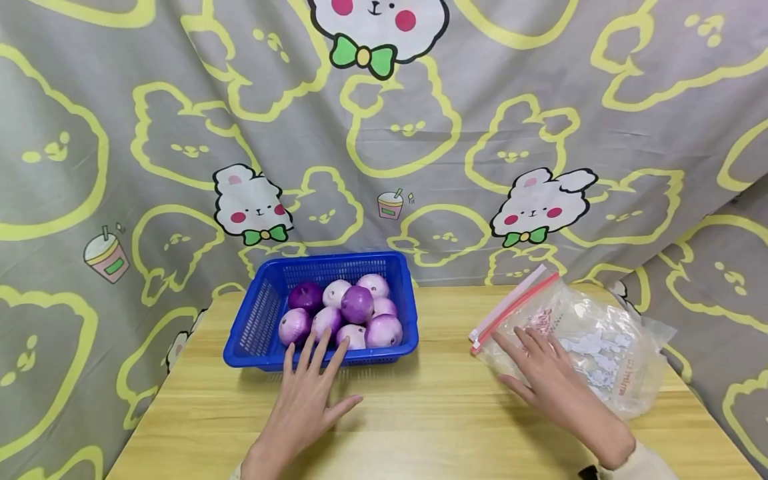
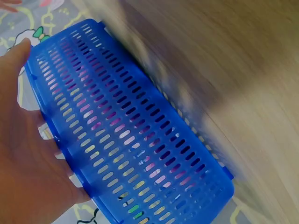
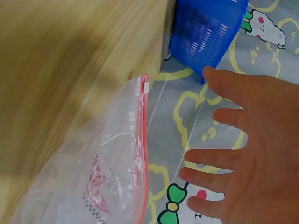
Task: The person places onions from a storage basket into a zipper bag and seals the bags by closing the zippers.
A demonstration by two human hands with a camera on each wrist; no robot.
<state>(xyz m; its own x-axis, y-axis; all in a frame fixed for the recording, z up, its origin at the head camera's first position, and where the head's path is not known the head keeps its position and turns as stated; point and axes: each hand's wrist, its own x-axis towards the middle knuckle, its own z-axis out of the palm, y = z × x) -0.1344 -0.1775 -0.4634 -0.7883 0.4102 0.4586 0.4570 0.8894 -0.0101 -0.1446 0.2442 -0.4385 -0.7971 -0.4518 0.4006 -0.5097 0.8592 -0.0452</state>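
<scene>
A blue plastic basket (image 1: 252, 333) with slotted walls stands on the left of the table, holding several purple and pale onions (image 1: 357, 305). My left hand (image 1: 309, 393) is spread over the basket's near rim, fingertips overlapping the front onions in the head view. In the left wrist view, its fingers reach along the rim of the basket (image 2: 126, 126). To the right lies a clear zip bag (image 1: 600, 347) with a red slider edge and printed lettering. My right hand (image 1: 552, 380), fingers extended, hovers over the bag's left part. The right wrist view shows the bag (image 3: 112, 163) apart from that palm.
The pale wooden table (image 1: 420, 413) carries the basket and the bag. A grey curtain (image 1: 420, 147) with yellow outlines and white cartoon animals hangs right behind the table and round both sides.
</scene>
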